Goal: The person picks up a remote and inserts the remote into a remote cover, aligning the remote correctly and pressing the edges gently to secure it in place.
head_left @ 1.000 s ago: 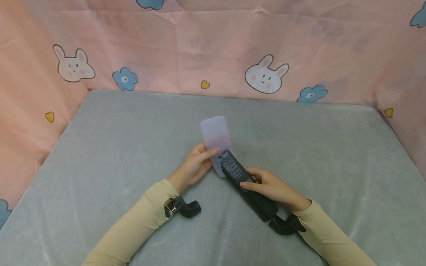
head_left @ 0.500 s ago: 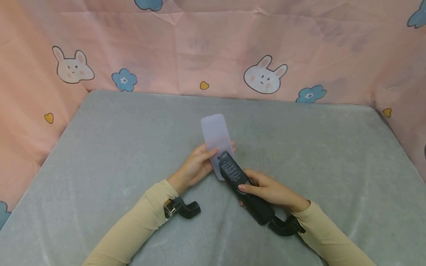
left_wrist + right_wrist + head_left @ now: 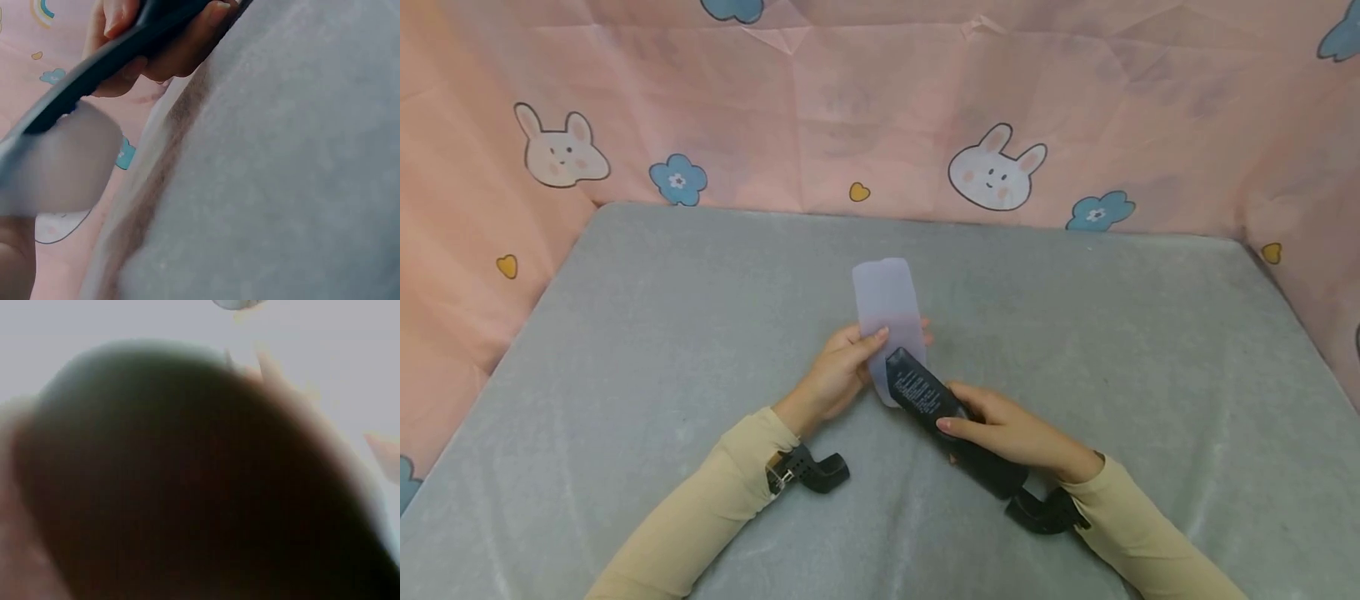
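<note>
Two Hands, One Slanted Crossing

Over the middle of the grey surface [image 3: 700, 333], the left hand [image 3: 831, 375] pinched a pale sheet [image 3: 887, 292], thumb laid on its face and fingertips showing past its right edge. The right hand [image 3: 1011, 425] gripped a black bar [image 3: 934, 403] near its middle, thumb on top. Neither hand was spread.

The sheet's long axis ran nearly straight away from the person, its far end leaning slightly left. The bar slanted from the near right toward the far left, its tip overlapping the sheet's near part in the head view. That slant probably mattered most to any further move. The left hand was the nearer to the crossing, just left of it; the right hand sat farther down the bar. Whether bar and sheet touched could not be told for certain. The right wrist view was mostly dark blur.
</note>
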Available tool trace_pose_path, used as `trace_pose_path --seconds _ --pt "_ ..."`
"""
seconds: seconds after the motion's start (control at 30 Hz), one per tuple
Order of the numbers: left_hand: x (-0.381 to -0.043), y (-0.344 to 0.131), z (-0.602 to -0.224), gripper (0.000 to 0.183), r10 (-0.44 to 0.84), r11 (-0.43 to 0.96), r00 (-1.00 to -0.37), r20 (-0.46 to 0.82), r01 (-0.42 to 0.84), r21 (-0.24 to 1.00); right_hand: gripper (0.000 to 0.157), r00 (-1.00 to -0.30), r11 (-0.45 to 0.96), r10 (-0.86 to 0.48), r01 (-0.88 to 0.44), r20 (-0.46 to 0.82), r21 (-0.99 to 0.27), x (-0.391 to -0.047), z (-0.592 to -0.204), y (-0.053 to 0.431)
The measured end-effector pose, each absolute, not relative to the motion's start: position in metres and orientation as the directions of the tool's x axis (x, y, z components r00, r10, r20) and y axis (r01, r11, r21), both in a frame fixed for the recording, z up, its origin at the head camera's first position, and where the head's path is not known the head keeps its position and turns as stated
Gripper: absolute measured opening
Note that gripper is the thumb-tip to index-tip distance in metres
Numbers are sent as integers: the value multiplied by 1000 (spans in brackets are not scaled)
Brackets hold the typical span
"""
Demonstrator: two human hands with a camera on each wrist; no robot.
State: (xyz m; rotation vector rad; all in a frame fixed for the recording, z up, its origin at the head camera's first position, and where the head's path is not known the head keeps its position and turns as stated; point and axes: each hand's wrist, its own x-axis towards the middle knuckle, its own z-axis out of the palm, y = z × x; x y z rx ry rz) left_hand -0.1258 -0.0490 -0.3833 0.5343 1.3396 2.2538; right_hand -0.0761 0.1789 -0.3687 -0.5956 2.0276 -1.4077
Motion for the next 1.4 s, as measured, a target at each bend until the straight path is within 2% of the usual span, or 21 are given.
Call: trace_pose_path --seconds 0.17,0.37,0.63,0.87,1.03,1.17,1.27,1.4 --pt "-125 -49 -380 40 548 -395 -832 83 -170 903 21 -734 389 -655 -125 -179 -913 -76 -368 179" --pt "-123 -47 -377 40 561 -388 -823 93 -162 907 16 -737 392 -657 -154 -158 -907 -76 -368 178" --pt "-121 -46 -377 40 518 -401 -851 92 -147 904 27 -761 364 -608 -13 -227 -931 -76 -368 177" --pt "-120 -46 -381 34 405 -475 -914 34 -178 862 27 -783 309 -588 15 -203 -951 -76 -369 177" --pt "-121 -45 -383 26 389 -508 -921 20 -197 838 30 -794 248 -559 112 -236 -962 -76 -368 177" --pt "-120 -45 -383 28 390 -522 -921 17 -206 828 31 -786 210 -556 180 -269 -961 -76 -367 177" --pt "-120 -45 -383 27 396 -529 -918 9 -220 820 29 -775 232 -574 156 -264 -960 -77 -368 180" --pt "-122 -48 -382 23 440 -502 -898 18 -229 834 24 -759 258 -616 60 -213 -964 -80 -368 184"
